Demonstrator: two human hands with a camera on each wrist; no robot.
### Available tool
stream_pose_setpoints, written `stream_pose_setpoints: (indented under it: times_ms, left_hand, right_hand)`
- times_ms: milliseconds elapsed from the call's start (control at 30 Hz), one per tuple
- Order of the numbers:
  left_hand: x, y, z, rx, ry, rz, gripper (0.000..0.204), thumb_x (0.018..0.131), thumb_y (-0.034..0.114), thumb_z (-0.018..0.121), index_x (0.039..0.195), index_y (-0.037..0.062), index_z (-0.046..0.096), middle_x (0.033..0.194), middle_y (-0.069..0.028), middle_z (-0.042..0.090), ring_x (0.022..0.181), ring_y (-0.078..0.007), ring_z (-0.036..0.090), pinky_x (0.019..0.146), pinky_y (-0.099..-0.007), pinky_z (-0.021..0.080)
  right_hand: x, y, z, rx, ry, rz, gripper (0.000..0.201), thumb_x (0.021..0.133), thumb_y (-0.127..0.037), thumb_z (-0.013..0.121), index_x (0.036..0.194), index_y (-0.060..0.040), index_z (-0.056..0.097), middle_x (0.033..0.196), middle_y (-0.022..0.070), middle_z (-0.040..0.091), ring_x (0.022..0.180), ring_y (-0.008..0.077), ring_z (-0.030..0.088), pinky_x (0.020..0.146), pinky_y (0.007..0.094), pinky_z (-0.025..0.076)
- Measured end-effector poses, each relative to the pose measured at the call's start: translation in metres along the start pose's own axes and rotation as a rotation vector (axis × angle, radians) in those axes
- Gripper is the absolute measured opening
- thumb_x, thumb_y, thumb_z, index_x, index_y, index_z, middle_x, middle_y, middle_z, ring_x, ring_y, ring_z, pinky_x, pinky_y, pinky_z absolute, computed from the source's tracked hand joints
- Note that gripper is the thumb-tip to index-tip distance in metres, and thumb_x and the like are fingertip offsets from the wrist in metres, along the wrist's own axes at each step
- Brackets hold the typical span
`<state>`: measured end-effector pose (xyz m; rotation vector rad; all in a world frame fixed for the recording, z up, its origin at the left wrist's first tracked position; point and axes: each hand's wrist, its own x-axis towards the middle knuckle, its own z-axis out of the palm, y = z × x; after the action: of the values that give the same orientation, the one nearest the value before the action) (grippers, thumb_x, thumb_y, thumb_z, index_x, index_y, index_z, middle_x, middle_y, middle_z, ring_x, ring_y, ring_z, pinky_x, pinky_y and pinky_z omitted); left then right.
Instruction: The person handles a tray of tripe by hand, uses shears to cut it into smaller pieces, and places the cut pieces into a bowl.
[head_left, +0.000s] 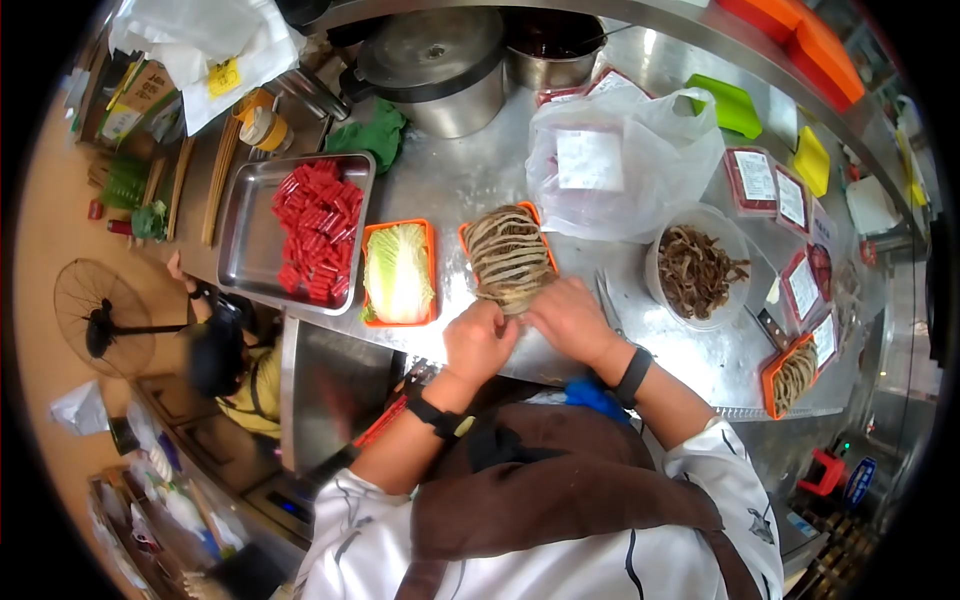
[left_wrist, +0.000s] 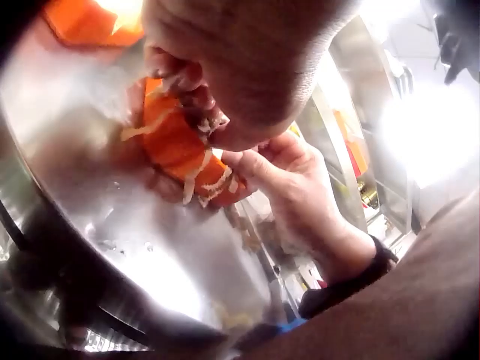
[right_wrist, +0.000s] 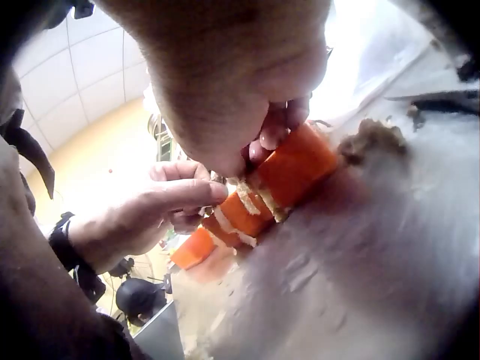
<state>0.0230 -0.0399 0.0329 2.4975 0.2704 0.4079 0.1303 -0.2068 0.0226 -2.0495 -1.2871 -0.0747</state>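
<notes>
Greyish-brown tripe strips (head_left: 508,250) lie in rows across an orange tray (head_left: 531,211) on the steel counter. My left hand (head_left: 480,338) is at the tray's near end, its fingers curled in and pinching strip ends. Beside it, my right hand (head_left: 572,320) pinches at the near right corner with bent fingers. In the left wrist view, pale strip ends (left_wrist: 196,178) hang over the orange wall (left_wrist: 169,142). The right wrist view also has strips (right_wrist: 247,199) draped over that wall, between both hands; the fingertips are partly hidden.
Left of the tray stand a cabbage tray (head_left: 400,275) and a steel pan (head_left: 240,235) of red pieces. To the right are scissors (head_left: 608,300), a tub (head_left: 660,285) of brown strips, a plastic bag (head_left: 650,130) and another orange tray (head_left: 770,390). A pot (head_left: 450,105) stands behind.
</notes>
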Motion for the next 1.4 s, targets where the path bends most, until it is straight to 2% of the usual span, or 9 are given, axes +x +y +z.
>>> stream_pose_setpoints:
  times_ms: [167, 233, 400, 667, 900, 1000, 1233, 1300, 1400]
  left_hand:
    - [0.011, -0.015, -0.014, -0.028, -0.082, 0.101, 0.02, 0.079, 0.015, 0.081, 0.075, 0.008, 0.062, 0.069, -0.0078, 0.061, 0.06, -0.0283, 0.062, 0.054, -0.0397, 0.05]
    - [0.017, -0.019, -0.021, 0.014, -0.117, 0.262, 0.019, 0.078, 0.013, 0.081, 0.077, 0.0077, 0.064, 0.072, -0.0078, 0.062, 0.065, -0.0292, 0.064, 0.057, -0.04, 0.051]
    - [0.02, -0.019, -0.024, 0.008, -0.151, 0.272, 0.015, 0.076, 0.01, 0.08, 0.077, 0.0077, 0.064, 0.074, -0.0086, 0.062, 0.067, -0.0305, 0.064, 0.059, -0.0419, 0.051]
    - [0.007, -0.01, -0.022, 0.211, -0.202, 0.226, 0.007, 0.081, 0.011, 0.073, 0.078, 0.0058, 0.069, 0.079, -0.0105, 0.063, 0.077, -0.0321, 0.064, 0.065, -0.0434, 0.053]
    - [0.0, -0.003, -0.018, 0.199, -0.128, 0.157, 0.006, 0.081, 0.01, 0.074, 0.08, 0.0053, 0.069, 0.084, -0.0105, 0.062, 0.079, -0.0325, 0.063, 0.067, -0.044, 0.053]
    - [0.001, 0.002, -0.019, 0.194, -0.089, 0.156, 0.007, 0.08, 0.01, 0.075, 0.081, 0.0062, 0.069, 0.085, -0.01, 0.062, 0.077, -0.0322, 0.063, 0.066, -0.0437, 0.052]
    - [0.003, 0.009, -0.02, 0.011, -0.089, 0.278, 0.014, 0.079, 0.011, 0.078, 0.087, 0.0082, 0.067, 0.083, -0.0081, 0.06, 0.073, -0.0303, 0.063, 0.062, -0.0412, 0.051]
    - [0.002, 0.007, -0.016, 0.057, -0.013, 0.283, 0.015, 0.08, 0.011, 0.078, 0.09, 0.0089, 0.068, 0.082, -0.0075, 0.06, 0.072, -0.0296, 0.063, 0.061, -0.0404, 0.05]
    - [0.002, 0.002, -0.014, 0.054, -0.023, 0.308, 0.015, 0.081, 0.01, 0.078, 0.092, 0.009, 0.068, 0.082, -0.0071, 0.06, 0.072, -0.0295, 0.063, 0.061, -0.0402, 0.05]
  right_hand:
    - [0.001, 0.003, 0.0, -0.005, -0.003, -0.006, 0.013, 0.08, -0.014, 0.075, 0.083, -0.0079, 0.064, 0.082, 0.0078, 0.061, 0.084, 0.0284, 0.061, 0.081, 0.0407, 0.046]
    - [0.001, 0.003, -0.001, -0.003, -0.009, -0.01, 0.013, 0.08, -0.014, 0.075, 0.082, -0.008, 0.063, 0.082, 0.0078, 0.06, 0.084, 0.0284, 0.061, 0.081, 0.0406, 0.046]
    - [0.001, 0.004, 0.001, 0.008, -0.019, -0.003, 0.012, 0.08, -0.012, 0.074, 0.081, -0.0078, 0.063, 0.081, 0.0077, 0.061, 0.083, 0.0286, 0.061, 0.082, 0.0404, 0.046]
    - [0.003, 0.0, -0.004, 0.012, -0.022, -0.006, 0.011, 0.079, -0.011, 0.072, 0.082, -0.0077, 0.062, 0.082, 0.0078, 0.061, 0.084, 0.0284, 0.061, 0.082, 0.0406, 0.046]
    - [0.008, 0.0, -0.009, -0.107, -0.022, -0.071, 0.008, 0.079, -0.01, 0.065, 0.078, -0.0091, 0.058, 0.078, 0.0072, 0.06, 0.081, 0.0269, 0.062, 0.078, 0.0389, 0.044]
    - [0.005, 0.006, -0.007, -0.123, -0.078, -0.057, 0.01, 0.08, -0.013, 0.068, 0.079, -0.0089, 0.059, 0.077, 0.0073, 0.06, 0.079, 0.0267, 0.062, 0.079, 0.0391, 0.044]
    - [0.005, -0.003, -0.025, -0.021, -0.039, -0.005, 0.013, 0.083, -0.019, 0.072, 0.084, -0.0087, 0.065, 0.081, 0.0059, 0.06, 0.084, 0.0248, 0.061, 0.08, 0.0404, 0.044]
    - [0.002, -0.006, -0.029, -0.068, -0.026, -0.053, 0.011, 0.083, -0.018, 0.072, 0.081, -0.0096, 0.066, 0.082, 0.0047, 0.059, 0.086, 0.0249, 0.06, 0.081, 0.0395, 0.044]
    - [-0.004, -0.005, -0.023, -0.12, -0.026, -0.094, 0.012, 0.083, -0.018, 0.073, 0.078, -0.0092, 0.066, 0.081, 0.0043, 0.058, 0.085, 0.0254, 0.059, 0.081, 0.0386, 0.043]
